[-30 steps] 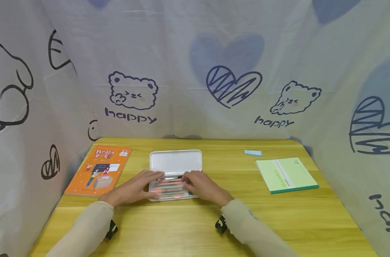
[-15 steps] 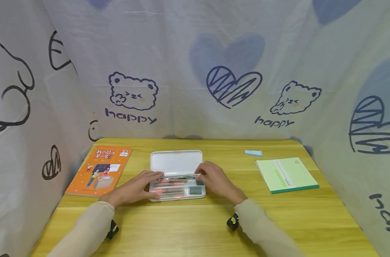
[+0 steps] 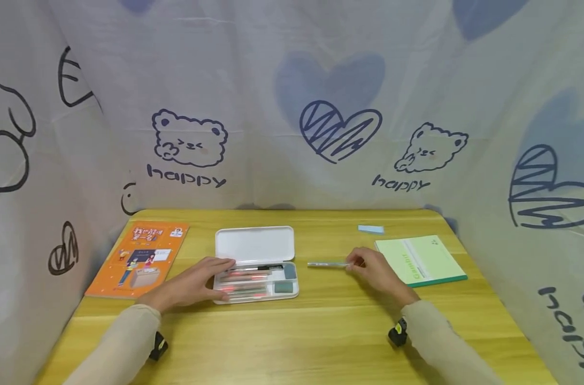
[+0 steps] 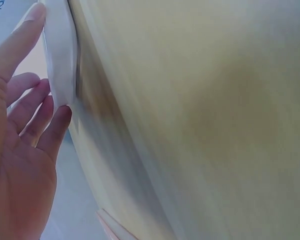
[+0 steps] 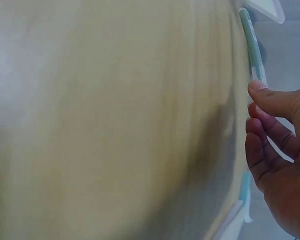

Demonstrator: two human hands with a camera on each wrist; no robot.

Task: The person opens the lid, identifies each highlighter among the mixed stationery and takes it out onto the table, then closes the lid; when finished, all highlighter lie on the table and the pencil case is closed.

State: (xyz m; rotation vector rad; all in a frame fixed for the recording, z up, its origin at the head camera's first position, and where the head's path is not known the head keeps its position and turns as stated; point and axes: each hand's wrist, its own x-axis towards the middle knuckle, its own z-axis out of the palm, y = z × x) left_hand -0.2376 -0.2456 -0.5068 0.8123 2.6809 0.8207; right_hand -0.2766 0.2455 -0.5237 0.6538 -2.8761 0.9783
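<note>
A white pencil case (image 3: 254, 244) lies open on the table, its lid folded back. My left hand (image 3: 188, 286) holds its left end, thumb at the front corner and fingers by the hinge; in the left wrist view the fingertips touch the case's wall (image 4: 61, 55). Inside lie a black pen (image 3: 270, 268), several pens or pencils, and dark grey-green blocks (image 3: 283, 287). Right of the case, my right hand (image 3: 376, 272) pinches one end of a slim pen (image 3: 325, 264) between thumb and fingers. The right wrist view shows the pen's green barrel (image 5: 251, 42) pointing away from the hand.
An orange book (image 3: 138, 262) lies at the left of the wooden table (image 3: 282, 342). To the right, a light green notebook (image 3: 419, 262) sits just beyond the right hand, with a small pale blue piece (image 3: 371, 229) behind it. Printed curtains (image 3: 263, 160) enclose the back and sides.
My right hand has drawn the pen out of the case and moved right with it, close to the notebook. The left hand stays at the case. The head view has shifted slightly.
</note>
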